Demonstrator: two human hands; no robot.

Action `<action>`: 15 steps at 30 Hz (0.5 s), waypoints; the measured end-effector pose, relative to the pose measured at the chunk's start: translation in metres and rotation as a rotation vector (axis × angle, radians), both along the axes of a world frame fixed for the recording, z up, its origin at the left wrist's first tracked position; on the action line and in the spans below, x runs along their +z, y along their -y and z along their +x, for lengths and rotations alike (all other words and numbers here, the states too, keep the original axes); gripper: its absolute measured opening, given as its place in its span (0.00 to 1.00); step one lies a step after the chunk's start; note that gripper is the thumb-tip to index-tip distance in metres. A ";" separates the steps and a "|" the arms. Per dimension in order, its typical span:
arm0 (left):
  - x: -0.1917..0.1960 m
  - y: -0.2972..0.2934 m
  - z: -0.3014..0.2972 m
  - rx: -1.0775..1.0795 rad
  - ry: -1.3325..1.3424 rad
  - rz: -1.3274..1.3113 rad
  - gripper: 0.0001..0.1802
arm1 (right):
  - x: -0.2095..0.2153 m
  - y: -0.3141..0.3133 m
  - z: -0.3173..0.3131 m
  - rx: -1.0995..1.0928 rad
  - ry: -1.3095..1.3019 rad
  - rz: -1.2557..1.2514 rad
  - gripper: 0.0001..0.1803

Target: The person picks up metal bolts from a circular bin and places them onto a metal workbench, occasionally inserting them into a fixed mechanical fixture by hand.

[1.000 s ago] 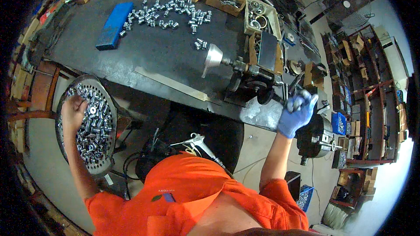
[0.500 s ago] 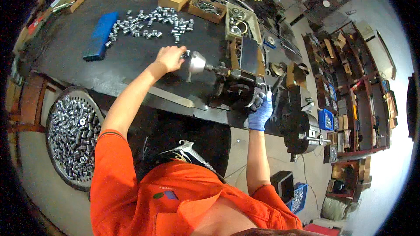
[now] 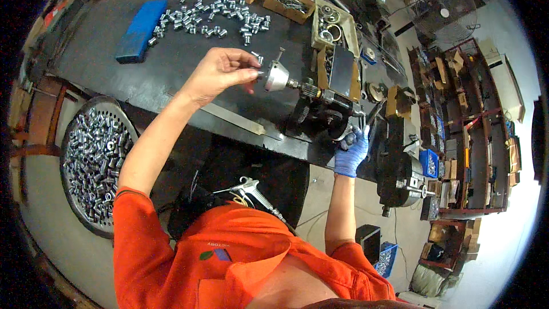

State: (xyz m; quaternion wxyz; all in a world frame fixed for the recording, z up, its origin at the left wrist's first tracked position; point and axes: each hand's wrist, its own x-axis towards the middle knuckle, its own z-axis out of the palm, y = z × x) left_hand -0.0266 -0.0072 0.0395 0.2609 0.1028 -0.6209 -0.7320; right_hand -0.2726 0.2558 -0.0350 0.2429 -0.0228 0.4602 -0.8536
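My bare left hand [image 3: 216,74] is closed, thumb and fingers pinching a small metal sleeve [image 3: 259,73] at the face of the silver cone-shaped chuck [image 3: 277,76]. The fingers partly hide this sleeve. A thin pin sticks up from the chuck's far side. Another shiny sleeve [image 3: 257,57] shows just beyond my fingertips. The chuck sits on the shaft of a dark bench machine [image 3: 326,109] with gears. At the machine's right end, my right hand [image 3: 351,151], in a blue glove with dark fingers, is closed beside a toothed wheel [image 3: 343,130]; what it grips is hidden.
Loose metal sleeves [image 3: 214,17] lie across the dark bench beside a blue block [image 3: 141,31]. A perforated round tray [image 3: 127,120] heaped with sleeves stands at left. An air blow gun [image 3: 251,191] hangs near my waist. Shelves [image 3: 466,131] and another machine [image 3: 400,180] stand at right.
My left hand has come closer to the chuck with the sleeve. The chuck's pin, which pointed toward me, now points away. My right hand stays at the machine's end; the view has shifted.
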 end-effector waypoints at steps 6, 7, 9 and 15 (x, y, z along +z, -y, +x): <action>-0.003 0.008 -0.011 0.039 0.007 -0.078 0.09 | 0.000 0.001 0.003 -0.033 -0.057 0.052 0.22; -0.004 0.010 -0.010 0.021 0.026 -0.088 0.10 | 0.003 -0.002 0.002 -0.031 -0.044 0.034 0.21; -0.002 0.011 -0.007 -0.012 0.071 -0.106 0.11 | 0.008 -0.004 0.006 -0.052 -0.044 0.037 0.22; -0.002 0.008 -0.012 0.015 -0.045 -0.124 0.09 | 0.056 -0.014 0.020 0.052 -0.167 0.036 0.25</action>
